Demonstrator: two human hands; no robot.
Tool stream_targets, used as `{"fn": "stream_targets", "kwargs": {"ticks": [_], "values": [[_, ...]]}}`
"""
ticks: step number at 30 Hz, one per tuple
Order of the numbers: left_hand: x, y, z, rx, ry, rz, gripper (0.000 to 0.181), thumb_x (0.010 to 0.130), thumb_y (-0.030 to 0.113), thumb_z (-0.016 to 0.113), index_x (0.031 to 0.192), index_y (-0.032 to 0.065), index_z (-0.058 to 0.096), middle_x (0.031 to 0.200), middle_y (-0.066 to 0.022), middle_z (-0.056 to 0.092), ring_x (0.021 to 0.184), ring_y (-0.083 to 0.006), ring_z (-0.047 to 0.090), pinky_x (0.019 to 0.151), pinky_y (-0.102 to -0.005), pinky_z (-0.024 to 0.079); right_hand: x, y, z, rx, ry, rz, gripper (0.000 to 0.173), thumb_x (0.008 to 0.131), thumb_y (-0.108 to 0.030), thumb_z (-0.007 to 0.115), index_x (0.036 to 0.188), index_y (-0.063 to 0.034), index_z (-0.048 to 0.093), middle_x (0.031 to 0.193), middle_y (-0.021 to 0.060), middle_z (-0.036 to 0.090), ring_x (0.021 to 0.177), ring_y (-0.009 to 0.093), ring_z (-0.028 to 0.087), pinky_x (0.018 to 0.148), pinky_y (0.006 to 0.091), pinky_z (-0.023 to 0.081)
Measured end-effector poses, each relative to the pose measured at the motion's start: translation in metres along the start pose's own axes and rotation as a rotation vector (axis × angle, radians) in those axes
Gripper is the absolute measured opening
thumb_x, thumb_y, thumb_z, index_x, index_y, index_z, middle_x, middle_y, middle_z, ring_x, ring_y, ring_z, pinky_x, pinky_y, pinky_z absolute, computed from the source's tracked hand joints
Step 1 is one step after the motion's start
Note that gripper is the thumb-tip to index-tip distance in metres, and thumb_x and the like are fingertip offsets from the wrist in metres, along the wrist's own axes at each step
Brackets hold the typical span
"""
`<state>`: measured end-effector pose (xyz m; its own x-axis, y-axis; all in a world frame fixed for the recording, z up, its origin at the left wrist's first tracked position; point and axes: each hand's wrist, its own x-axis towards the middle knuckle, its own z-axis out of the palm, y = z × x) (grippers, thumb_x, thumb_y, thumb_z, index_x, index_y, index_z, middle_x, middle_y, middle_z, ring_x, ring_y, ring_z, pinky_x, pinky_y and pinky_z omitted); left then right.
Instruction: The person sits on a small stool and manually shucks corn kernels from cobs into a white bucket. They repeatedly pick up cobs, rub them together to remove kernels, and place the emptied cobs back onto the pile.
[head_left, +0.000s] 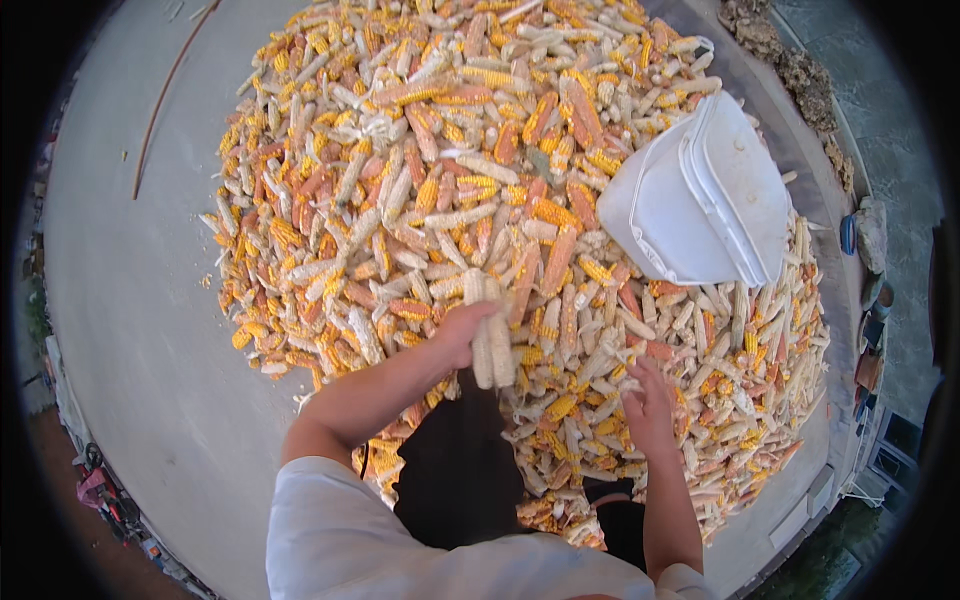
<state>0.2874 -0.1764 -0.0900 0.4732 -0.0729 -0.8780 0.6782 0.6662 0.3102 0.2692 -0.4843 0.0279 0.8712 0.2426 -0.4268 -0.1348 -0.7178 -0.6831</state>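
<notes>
My left hand (461, 334) grips pale, stripped-looking corn cobs (489, 330), at least two side by side, held upright over the heap. Off to the right, my right hand (649, 405) is low over the heap with its fingers apart and nothing visible in them. Whether its fingertips touch the cobs below is unclear. All around lies a large heap of corn cobs (450, 217), some pale or reddish and mostly bare, others still bearing yellow kernels. My dark-clothed legs (461, 472) are among the cobs at the near side.
A white plastic bucket (675, 202) rests tilted on the heap's right side. On the concrete floor (165, 300) at left lies a long thin brown rod (169, 97). Rough clumps (806, 79) and several containers line the right edge. A red vehicle (109, 499) stands at lower left.
</notes>
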Motion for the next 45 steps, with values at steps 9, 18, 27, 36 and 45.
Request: {"fn": "stream_targets", "kwargs": {"ticks": [9, 18, 27, 36, 45], "values": [[-0.054, 0.342, 0.039, 0.216, -0.006, 1.190, 0.045, 0.084, 0.026, 0.057, 0.118, -0.0008, 0.048, 0.106, -0.0134, 0.058, 0.088, -0.0254, 0.059, 0.076, -0.0398, 0.047, -0.007, 0.009, 0.024, 0.156, -0.046, 0.068, 0.030, 0.085, -0.007, 0.052, 0.115, -0.0061, 0.052, 0.129, 0.0117, 0.042, 0.114, 0.024, 0.047, 0.084, 0.0316, 0.046], [0.075, 0.047, 0.046, 0.348, -0.138, 0.456, 0.032, 0.086, 0.016, 0.056, 0.115, 0.0031, 0.052, 0.108, -0.0085, 0.060, 0.095, -0.0187, 0.059, 0.085, -0.0338, 0.045, -0.008, 0.093, 0.034, -0.187, -0.018, 0.126, 0.041, 0.080, -0.013, 0.057, 0.119, -0.0048, 0.049, 0.125, 0.0187, 0.046, 0.119, 0.035, 0.040, 0.101, 0.0405, 0.032], [0.057, -0.058, 0.113, 0.406, -0.399, 0.144, 0.024, 0.089, 0.012, 0.049, 0.110, -0.0002, 0.054, 0.100, -0.0099, 0.061, 0.090, -0.0195, 0.060, 0.080, -0.0312, 0.048, 0.061, 0.191, -0.037, -0.536, 0.426, 0.282, 0.065, 0.076, -0.022, 0.064, 0.131, -0.0031, 0.034, 0.134, 0.0188, 0.034, 0.129, 0.036, 0.025, 0.105, 0.0466, 0.023], [0.054, -0.077, 0.125, 0.512, -0.375, 0.052, 0.025, 0.087, 0.016, 0.053, 0.108, 0.0034, 0.056, 0.095, -0.0074, 0.062, 0.085, -0.0177, 0.061, 0.077, -0.0318, 0.049, 0.159, 0.220, -0.042, -0.729, 0.456, 0.412, 0.054, 0.075, -0.025, 0.061, 0.121, -0.0060, 0.041, 0.120, 0.0102, 0.046, 0.118, 0.027, 0.038, 0.101, 0.0419, 0.025], [0.058, -0.091, 0.155, 0.538, -0.549, -0.055, 0.032, 0.087, 0.022, 0.055, 0.112, 0.0024, 0.053, 0.103, -0.0099, 0.059, 0.094, -0.0189, 0.058, 0.081, -0.0330, 0.046, 0.138, 0.218, -0.071, 0.072, 0.285, 0.433, 0.052, 0.079, -0.024, 0.058, 0.125, -0.0072, 0.040, 0.117, 0.0130, 0.051, 0.104, 0.028, 0.052, 0.087, 0.0412, 0.041]]}}
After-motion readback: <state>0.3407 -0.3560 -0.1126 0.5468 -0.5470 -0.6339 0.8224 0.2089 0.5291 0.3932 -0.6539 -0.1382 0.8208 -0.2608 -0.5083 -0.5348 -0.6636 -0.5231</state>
